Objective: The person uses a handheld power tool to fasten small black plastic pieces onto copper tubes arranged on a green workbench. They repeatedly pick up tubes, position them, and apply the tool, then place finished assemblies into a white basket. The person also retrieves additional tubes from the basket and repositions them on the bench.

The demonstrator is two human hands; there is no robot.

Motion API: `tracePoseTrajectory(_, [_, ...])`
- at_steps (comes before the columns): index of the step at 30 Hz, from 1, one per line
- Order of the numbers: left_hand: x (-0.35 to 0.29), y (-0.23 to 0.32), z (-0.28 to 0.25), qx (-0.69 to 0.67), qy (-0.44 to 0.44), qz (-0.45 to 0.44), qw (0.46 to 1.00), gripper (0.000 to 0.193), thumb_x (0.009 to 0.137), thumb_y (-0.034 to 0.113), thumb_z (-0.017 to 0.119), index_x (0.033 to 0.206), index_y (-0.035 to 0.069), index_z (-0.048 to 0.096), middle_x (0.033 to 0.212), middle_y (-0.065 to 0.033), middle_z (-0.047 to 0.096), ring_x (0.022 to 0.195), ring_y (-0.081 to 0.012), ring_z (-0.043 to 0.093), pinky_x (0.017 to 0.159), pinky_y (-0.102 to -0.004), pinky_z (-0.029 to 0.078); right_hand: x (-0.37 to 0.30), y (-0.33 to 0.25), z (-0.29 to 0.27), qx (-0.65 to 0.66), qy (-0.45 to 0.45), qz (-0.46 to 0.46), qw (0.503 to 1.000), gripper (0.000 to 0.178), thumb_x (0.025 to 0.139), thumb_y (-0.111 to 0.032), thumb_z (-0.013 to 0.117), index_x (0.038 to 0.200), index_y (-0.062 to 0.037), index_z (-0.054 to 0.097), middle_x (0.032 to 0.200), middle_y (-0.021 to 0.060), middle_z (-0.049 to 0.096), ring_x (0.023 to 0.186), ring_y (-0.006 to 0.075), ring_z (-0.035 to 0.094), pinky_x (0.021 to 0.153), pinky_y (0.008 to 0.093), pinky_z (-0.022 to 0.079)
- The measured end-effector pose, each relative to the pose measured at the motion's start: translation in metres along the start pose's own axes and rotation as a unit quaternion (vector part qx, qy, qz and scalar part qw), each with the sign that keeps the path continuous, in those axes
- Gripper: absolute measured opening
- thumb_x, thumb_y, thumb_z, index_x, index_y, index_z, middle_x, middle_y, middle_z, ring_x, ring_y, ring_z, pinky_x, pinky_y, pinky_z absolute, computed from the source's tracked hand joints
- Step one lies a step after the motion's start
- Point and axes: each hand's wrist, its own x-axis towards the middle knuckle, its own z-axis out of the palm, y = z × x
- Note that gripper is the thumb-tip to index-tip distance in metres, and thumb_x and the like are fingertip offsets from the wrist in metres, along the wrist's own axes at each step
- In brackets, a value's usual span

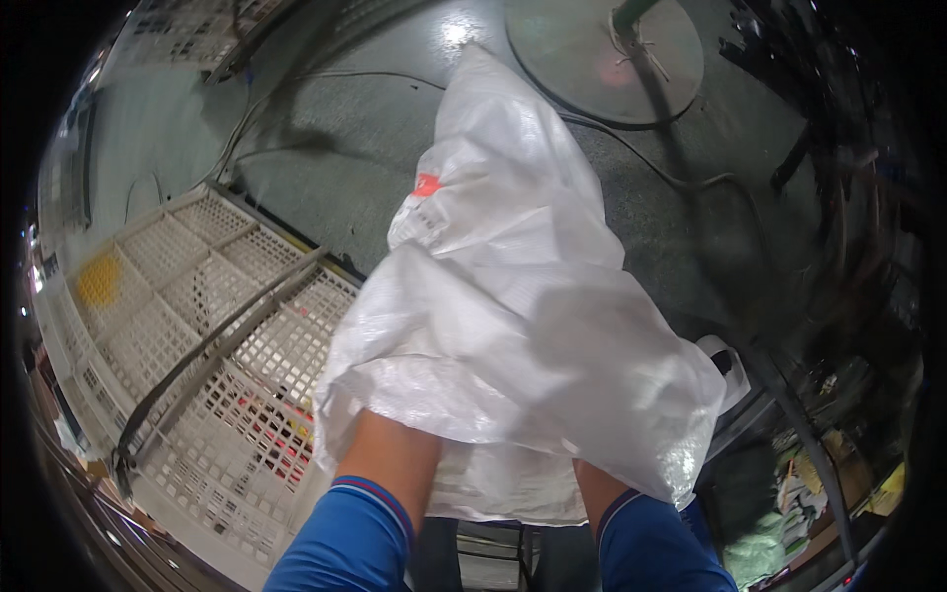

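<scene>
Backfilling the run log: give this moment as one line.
crinkled white plastic sack: mouth toward person | left hand: inside, hidden | right hand: inside, hidden | left of sack: pale plastic lattice

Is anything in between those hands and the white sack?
Nothing visible: the left wrist and right wrist enter the white sack at its open mouth; the hands themselves are hidden inside it.

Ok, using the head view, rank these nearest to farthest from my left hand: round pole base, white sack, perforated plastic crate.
1. White sack: ahead, hiding the left hand.
2. Perforated plastic crate: on the left.
3. Round pole base: farther ahead, right of centre.
</scene>
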Motion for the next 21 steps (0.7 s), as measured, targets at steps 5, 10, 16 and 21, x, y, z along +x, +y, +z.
tracePoseTrajectory(5, [0.025,0.013,-0.005,-0.035,0.001,0.005,0.999,0.029,0.095,0.016,0.043,0.119,0.004,0.054,0.113,-0.0127,0.059,0.097,-0.0214,0.055,0.083,-0.0327,0.045,0.018,0.009,0.008,0.013,0.013,0.009,1.0,0.033,0.082,-0.019,0.058,0.111,-0.0043,0.062,0.107,0.0208,0.062,0.099,0.0339,0.06,0.086,0.0394,0.047])
tracePoseTrajectory(10, [0.007,-0.002,-0.013,-0.041,0.005,-0.017,0.999,0.029,0.095,0.017,0.043,0.117,0.003,0.054,0.113,-0.0129,0.059,0.098,-0.0215,0.055,0.083,-0.033,0.045,0.021,0.003,0.012,0.017,0.017,0.007,1.0,0.033,0.081,-0.019,0.06,0.11,-0.0042,0.062,0.108,0.0209,0.062,0.099,0.0334,0.06,0.086,0.0391,0.047])
tracePoseTrajectory(16, [-0.018,-0.011,-0.029,-0.04,0.015,-0.03,0.999,0.029,0.095,0.018,0.042,0.116,0.003,0.055,0.112,-0.0131,0.059,0.099,-0.0216,0.055,0.084,-0.0334,0.045,0.024,-0.017,0.018,0.032,0.018,-0.001,0.999,0.033,0.08,-0.02,0.061,0.109,-0.0041,0.063,0.108,0.021,0.062,0.099,0.0328,0.061,0.085,0.0388,0.048])
tracePoseTrajectory(21, [-0.048,-0.012,-0.022,-0.051,-0.018,-0.037,0.998,0.029,0.095,0.018,0.042,0.114,0.002,0.056,0.112,-0.0133,0.059,0.1,-0.0216,0.055,0.084,-0.0337,0.045,-0.005,-0.003,0.002,0.053,0.053,0.029,0.997,0.033,0.08,-0.02,0.063,0.108,-0.004,0.063,0.108,0.0211,0.062,0.098,0.0323,0.061,0.084,0.0385,0.048])
